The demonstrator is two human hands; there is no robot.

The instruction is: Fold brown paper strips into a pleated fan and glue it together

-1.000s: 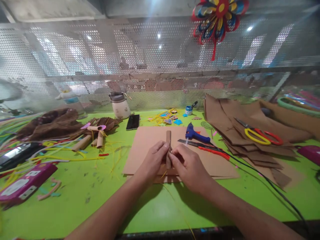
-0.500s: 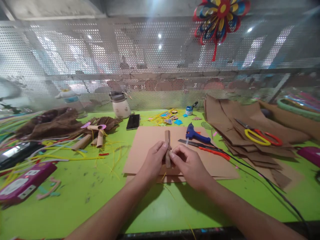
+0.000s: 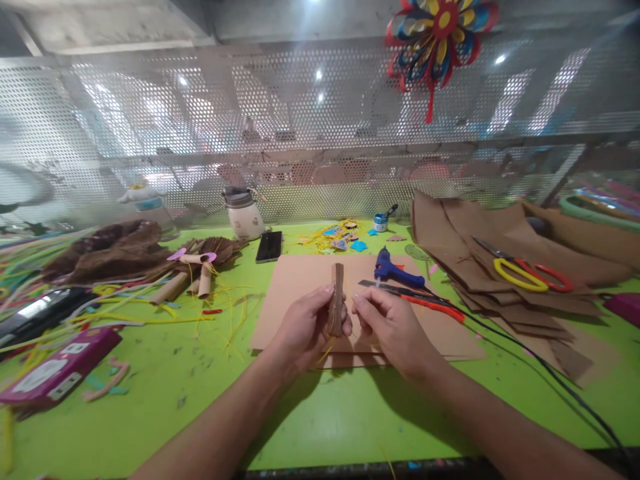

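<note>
My left hand [image 3: 306, 327] is closed around a narrow bundle of pleated brown paper [image 3: 338, 287], which it holds upright with its folded edges showing. Just to the right, my right hand [image 3: 387, 323] is apart from the bundle, thumb and forefinger pinched together. Whatever lies in that pinch is too small to make out. A thin yellow string [image 3: 327, 350] shows below the left hand. Under both hands lies a flat sheet of brown card [image 3: 285, 287]. The blue glue gun [image 3: 397, 272] rests on it beyond my right hand, beside a dark-bladed tool with red handles [image 3: 440, 305].
Brown paper sheets [image 3: 460, 247] are piled at right with scissors [image 3: 523, 273] on top. A black cord [image 3: 540, 370] runs to the front right. At left lie paper rolls [image 3: 170, 287], a purple device [image 3: 65, 367] and coloured strips. A phone [image 3: 269, 247] and a jar [image 3: 244, 217] stand behind.
My right hand has let go of the pleated paper and drawn slightly right. The left hand keeps hold, and the bundle has turned to show its folded edges. The view shifted slightly.
</note>
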